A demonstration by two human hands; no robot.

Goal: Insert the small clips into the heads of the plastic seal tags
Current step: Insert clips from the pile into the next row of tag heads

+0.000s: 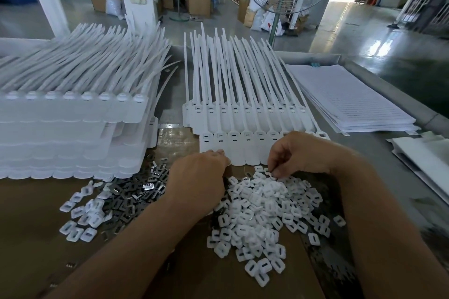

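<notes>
White clips heap below right hand, its fingers pinching one; left hand fingertips touch tags, grip unclear.

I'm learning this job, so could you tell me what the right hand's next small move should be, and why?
Probably lift the clip and carry it to a head in the front row of tags. The right hand pinches it at the far edge of the white pile, the row lies just beyond it, and the left hand rests at that row's near edge.
</notes>
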